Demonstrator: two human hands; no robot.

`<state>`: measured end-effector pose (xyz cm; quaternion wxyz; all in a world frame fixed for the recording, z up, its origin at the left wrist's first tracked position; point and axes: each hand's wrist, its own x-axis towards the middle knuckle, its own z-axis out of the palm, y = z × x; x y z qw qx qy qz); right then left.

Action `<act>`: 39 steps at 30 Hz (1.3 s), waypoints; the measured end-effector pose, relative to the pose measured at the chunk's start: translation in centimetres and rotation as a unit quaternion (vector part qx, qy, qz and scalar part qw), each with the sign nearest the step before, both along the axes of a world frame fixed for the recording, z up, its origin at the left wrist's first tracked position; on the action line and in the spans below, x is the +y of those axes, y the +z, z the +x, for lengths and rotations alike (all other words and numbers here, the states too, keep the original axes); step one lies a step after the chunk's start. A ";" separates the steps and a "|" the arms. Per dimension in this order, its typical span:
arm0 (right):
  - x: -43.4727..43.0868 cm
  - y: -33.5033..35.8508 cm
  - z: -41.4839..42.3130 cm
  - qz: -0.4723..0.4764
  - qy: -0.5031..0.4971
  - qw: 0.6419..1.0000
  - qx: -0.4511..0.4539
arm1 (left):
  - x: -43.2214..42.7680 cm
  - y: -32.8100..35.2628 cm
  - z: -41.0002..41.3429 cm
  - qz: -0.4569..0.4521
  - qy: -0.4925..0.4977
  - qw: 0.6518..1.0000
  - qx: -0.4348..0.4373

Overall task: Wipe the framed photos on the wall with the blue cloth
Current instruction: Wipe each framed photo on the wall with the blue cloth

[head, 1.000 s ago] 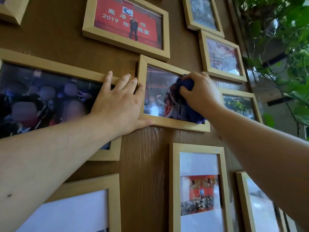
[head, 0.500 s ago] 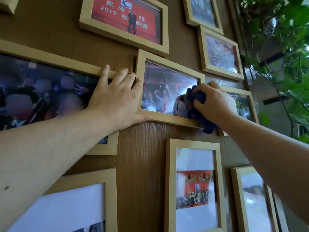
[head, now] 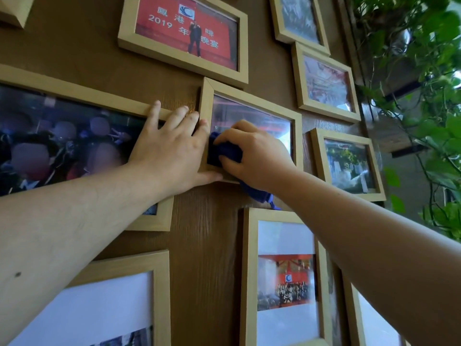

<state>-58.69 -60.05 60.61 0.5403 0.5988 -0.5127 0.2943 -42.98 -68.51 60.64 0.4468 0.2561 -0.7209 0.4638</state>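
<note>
With our left hand (head: 169, 156) spread flat, holding nothing, bracing the middle frame's (head: 252, 96) left edge, our right hand (head: 257, 156) bunches the blue cloth (head: 222, 153) on the glass's lower left, and we should press lightly, sweeping right in even strokes.

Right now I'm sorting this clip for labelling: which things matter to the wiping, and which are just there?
In the job:
blue cloth, bunched in the right hand
middle frame being wiped
left hand steadying that frame
other framed photos, like the red banner photo

Just there:
leafy plant
wooden wall
</note>
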 end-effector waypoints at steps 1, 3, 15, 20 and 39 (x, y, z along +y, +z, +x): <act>0.2 -0.1 -0.5 -0.008 -0.010 1.000 -0.006 | 0.1 0.0 0.0 0.003 -0.001 1.000 0.000; 0.8 -0.5 -2.0 -0.018 -0.037 0.999 -0.027 | 0.2 0.0 0.0 0.011 0.001 1.000 -0.001; 7.7 -9.5 -8.9 -0.114 -0.009 0.957 -0.266 | 2.4 -3.8 -0.8 -0.087 -0.113 0.985 -0.093; 6.0 -14.5 -7.9 -0.073 0.006 0.965 -0.252 | 3.5 -9.2 -3.5 -0.050 -0.110 0.972 -0.201; 5.5 -18.3 -11.5 -0.022 -0.135 0.968 -0.209 | 2.3 -10.9 -6.3 0.054 -0.062 0.975 -0.206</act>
